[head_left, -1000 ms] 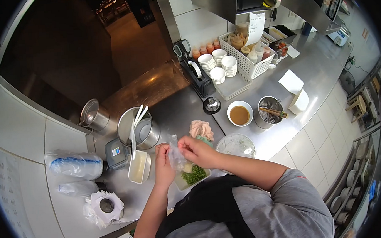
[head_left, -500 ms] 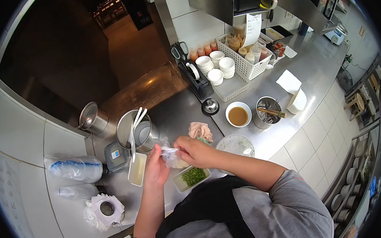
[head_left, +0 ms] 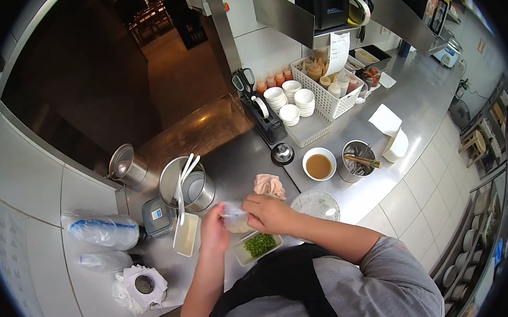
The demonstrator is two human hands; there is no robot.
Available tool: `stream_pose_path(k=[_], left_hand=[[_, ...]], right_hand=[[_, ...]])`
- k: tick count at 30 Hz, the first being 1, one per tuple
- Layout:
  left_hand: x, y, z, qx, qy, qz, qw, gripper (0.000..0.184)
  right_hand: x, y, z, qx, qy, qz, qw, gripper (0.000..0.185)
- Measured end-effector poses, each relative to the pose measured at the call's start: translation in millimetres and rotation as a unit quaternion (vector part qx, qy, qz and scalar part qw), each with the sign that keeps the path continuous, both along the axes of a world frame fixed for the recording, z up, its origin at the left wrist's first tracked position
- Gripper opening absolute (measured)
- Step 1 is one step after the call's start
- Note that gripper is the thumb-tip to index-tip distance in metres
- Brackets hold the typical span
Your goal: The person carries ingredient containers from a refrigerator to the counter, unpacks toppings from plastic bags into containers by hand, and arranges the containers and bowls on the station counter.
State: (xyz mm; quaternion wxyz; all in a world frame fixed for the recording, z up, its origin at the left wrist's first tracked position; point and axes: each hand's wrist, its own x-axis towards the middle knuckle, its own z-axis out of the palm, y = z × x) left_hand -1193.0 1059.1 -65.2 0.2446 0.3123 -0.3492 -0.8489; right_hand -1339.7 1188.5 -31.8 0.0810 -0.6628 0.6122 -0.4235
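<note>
Between my hands is a small clear plastic bag with something pale in its lower part; the contents are too blurred to name. My left hand grips the bag's left side. The fingers of my right hand are curled closed on its right side. Just below the bag sits a white rectangular container of chopped green herbs. A crumpled pinkish cloth lies beyond my right hand. Left of my left hand is a narrow pale container.
A steel pot with white-handled utensils stands behind the narrow container. A round lid, a bowl of brown sauce, a steel pot with utensils and a call bell are to the right. White bowls stand farther back.
The bag, bunched up between my fingers before, now looks more spread out. My left hand has moved slightly right and down, and my right hand has shifted slightly right.
</note>
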Motion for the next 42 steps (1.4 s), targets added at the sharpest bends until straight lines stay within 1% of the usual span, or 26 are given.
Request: stream_pose_path(k=[1, 2, 4, 5, 7, 8, 10, 13, 14, 15, 16, 18, 20, 21, 24, 26, 27, 29, 30, 32, 34, 37, 39, 40, 41, 42], left_hand=[[-2, -6, 7, 0.089, 0.011, -0.002, 0.996, 0.024], [-3, -8, 13, 0.09, 0.013, 0.0, 0.996, 0.024], [-1, -8, 30, 0.083, 0.073, -0.012, 0.994, 0.018], [-3, -7, 36, 0.056, 0.026, -0.028, 0.998, 0.024], [-4, -6, 36, 0.049, 0.047, -0.028, 0.997, 0.026], [-4, -6, 35, 0.036, 0.07, -0.032, 0.996, 0.029], [-3, -4, 31, 0.042, 0.084, -0.042, 0.995, 0.036], [-9, 6, 19, 0.025, 0.089, -0.04, 0.995, 0.043], [-12, 9, 8, -0.115, 0.012, -0.045, 0.992, 0.055], [-12, 10, -1, -0.252, -0.067, -0.049, 0.964, 0.07], [-12, 10, -1, -0.252, -0.068, -0.046, 0.964, 0.07], [-11, 11, 0, -0.14, -0.04, 0.0, 0.989, 0.09], [-6, 6, 2, -0.112, -0.017, -0.004, 0.994, 0.093], [-4, 4, 3, -0.084, 0.006, -0.011, 0.996, 0.096], [0, 2, 8, -0.119, 0.031, -0.02, 0.992, 0.096], [1, 2, 10, -0.132, 0.044, -0.033, 0.99, 0.095], [2, 2, 12, -0.145, 0.056, -0.046, 0.987, 0.094], [4, 2, 20, -0.15, 0.058, -0.052, 0.986, 0.094], [6, 2, 25, -0.156, 0.06, -0.056, 0.984, 0.094], [15, -1, 31, -0.161, 0.057, -0.052, 0.984, 0.093], [26, -5, 37, -0.164, 0.051, -0.047, 0.984, 0.093], [41, -4, 50, -0.053, 0.169, 0.0, 0.984, 0.087], [41, -2, 53, -0.047, 0.19, 0.033, 0.98, 0.086], [40, 0, 55, -0.046, 0.215, 0.061, 0.974, 0.084], [34, 6, 62, -0.053, 0.207, 0.103, 0.971, 0.07], [29, 10, 61, -0.054, 0.208, 0.11, 0.97, 0.07]], right_hand=[[1, 0, 0, -0.01, -0.021, 0.006, 1.0, 0.018], [0, -1, -1, -0.009, -0.02, 0.008, 1.0, 0.018], [0, -3, -2, -0.06, -0.117, -0.005, 0.991, 0.014], [-2, -3, -2, -0.057, -0.119, -0.003, 0.991, 0.014], [-10, -7, 0, 0.074, -0.24, -0.038, 0.967, 0.008], [-11, -9, 0, 0.076, -0.24, -0.037, 0.967, 0.008], [-12, -18, 1, 0.071, -0.425, -0.003, 0.902, 0.009], [-12, -31, 4, 0.065, -0.494, 0.031, 0.866, 0.011], [-12, -34, 0, 0.07, -0.518, 0.049, 0.851, 0.013], [-13, -37, -4, 0.072, -0.518, 0.051, 0.851, 0.013], [-14, -39, -6, 0.08, -0.491, 0.041, 0.866, 0.019], [-18, -41, -10, 0.09, -0.464, 0.033, 0.881, 0.026], [-23, -39, -12, 0.099, -0.337, 0.003, 0.936, 0.041], [-25, -39, -19, 0.101, -0.337, 0.005, 0.936, 0.041], [-31, -40, -38, 0.041, -0.304, 0.06, 0.95, 0.053], [-41, -39, -34, 0.169, -0.259, 0.142, 0.94, 0.054], [-45, -41, -36, 0.169, -0.26, 0.14, 0.94, 0.054], [-50, -44, -38, 0.109, -0.13, 0.17, 0.971, 0.037], [-52, -43, -39, 0.109, -0.13, 0.17, 0.971, 0.037], [-52, -39, -26, 0.199, 0.028, -0.015, 0.979, 0.02], [-61, -39, -33, 0.201, 0.008, -0.062, 0.978, 0.015], [-71, -38, -48, 0.176, -0.097, -0.12, 0.972, 0.02], [-65, -36, -49, 0.071, -0.076, -0.147, 0.984, 0.024], [-56, -35, -42, 0.075, -0.078, -0.141, 0.984, 0.024], [-46, -34, -28, 0.054, -0.122, -0.111, 0.985, 0.026], [-36, -33, -12, 0.032, -0.165, -0.08, 0.982, 0.028]])
